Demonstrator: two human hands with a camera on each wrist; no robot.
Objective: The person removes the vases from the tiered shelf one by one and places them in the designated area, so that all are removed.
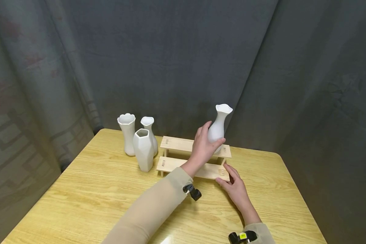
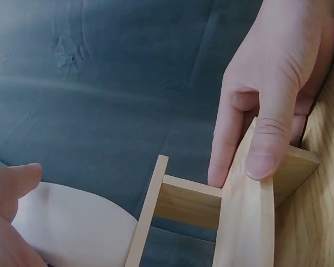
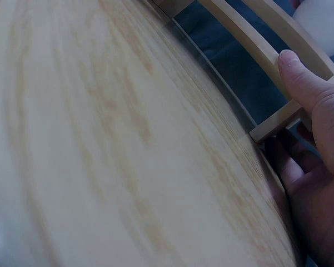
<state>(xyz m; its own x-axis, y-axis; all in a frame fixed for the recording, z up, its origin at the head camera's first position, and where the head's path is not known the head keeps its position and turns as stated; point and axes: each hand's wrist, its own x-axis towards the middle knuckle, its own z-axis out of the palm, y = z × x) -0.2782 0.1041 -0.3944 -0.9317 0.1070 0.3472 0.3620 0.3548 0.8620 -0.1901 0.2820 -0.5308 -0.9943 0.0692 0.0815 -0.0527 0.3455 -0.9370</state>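
A white vase [image 1: 217,130] with a slim neck and wavy, flared rim stands upright at the right end of the upper step of a two-tier wooden shelf [image 1: 178,144]. My left hand [image 1: 202,148] grips its rounded body from the left, thumb toward the front. In the left wrist view, the lower body of the vase [image 2: 72,225] meets the edge of the upper board. At the right end of the lower step, my right hand [image 1: 236,188] holds the shelf. The right thumb [image 2: 264,153] lies on the board's front edge, with the other fingers around the end.
Left of the shelf, three white vases stand close together: one with a scalloped rim [image 1: 129,137], a faceted one [image 1: 144,152] and a slim-necked one [image 1: 153,139]. The wooden table [image 1: 88,196] backs onto a grey curtain [image 1: 158,61].
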